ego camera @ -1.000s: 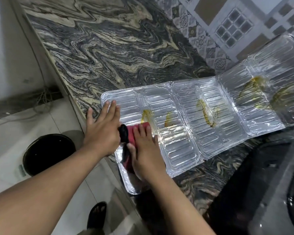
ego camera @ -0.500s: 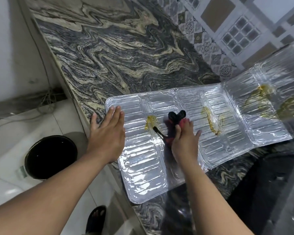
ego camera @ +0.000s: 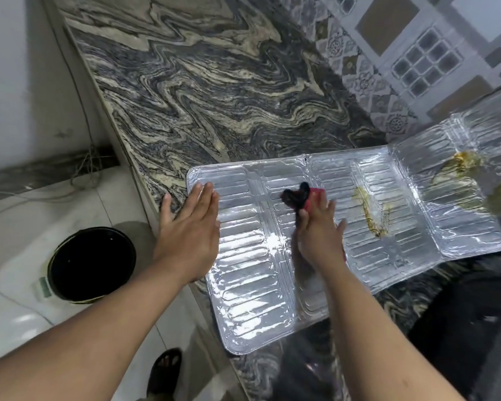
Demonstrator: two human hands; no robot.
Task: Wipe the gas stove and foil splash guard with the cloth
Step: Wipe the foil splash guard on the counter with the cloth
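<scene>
A stone countertop (ego camera: 214,91) with swirling grey, black and cream veins fills the upper and middle frame, running diagonally from upper left to lower right. Patterned wall tiles (ego camera: 417,53) in grey, brown and white fill the upper right corner. Lying flat across the counter at centre and right is the foil splash guard (ego camera: 249,285), a shiny silver sheet of hinged panels embossed with rows of rounded oblong ridges; yellow-brown greasy streaks (ego camera: 370,215) mark its right-hand panels. Pale floor tiles (ego camera: 18,227) show at lower left, with a round black bucket (ego camera: 90,263) standing on them, and a sandalled foot (ego camera: 165,369) at the bottom edge. A dark, blurred shape at lower right may be the stove; that cannot be told. The left hand (ego camera: 188,230) lies flat on the guard's left panel, fingers straight and pressed together, thumb apart. The right hand (ego camera: 320,233) is at centre, fingers curled down onto a bunched red and black cloth (ego camera: 301,196), pressing it against the foil.
</scene>
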